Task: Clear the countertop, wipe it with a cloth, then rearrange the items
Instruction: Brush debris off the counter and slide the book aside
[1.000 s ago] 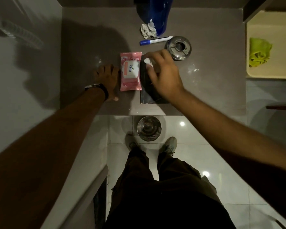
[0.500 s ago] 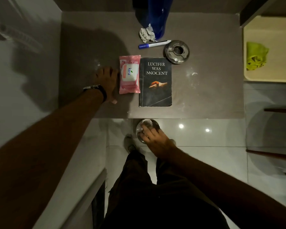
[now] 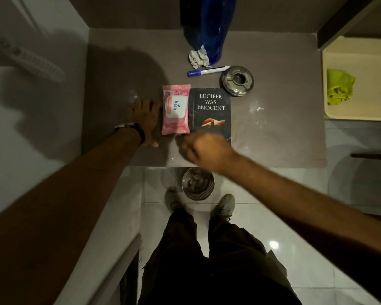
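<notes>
The left hand (image 3: 146, 116) lies flat on the grey worktop (image 3: 284, 133), fingers spread and empty, just beside the pink wipes pack (image 3: 176, 109), which touches the dark book (image 3: 210, 112). The right hand (image 3: 204, 150) is blurred over the book's near corner; whether its curled fingers hold anything I cannot tell. Right of the worktop, the green cloth (image 3: 339, 86) lies in a cream tray (image 3: 361, 51).

The dark book (image 3: 209, 111) cover reads "LUCIFER WAS INNOCENT"; the pink wipes pack (image 3: 175, 109) label reads "kara"
</notes>
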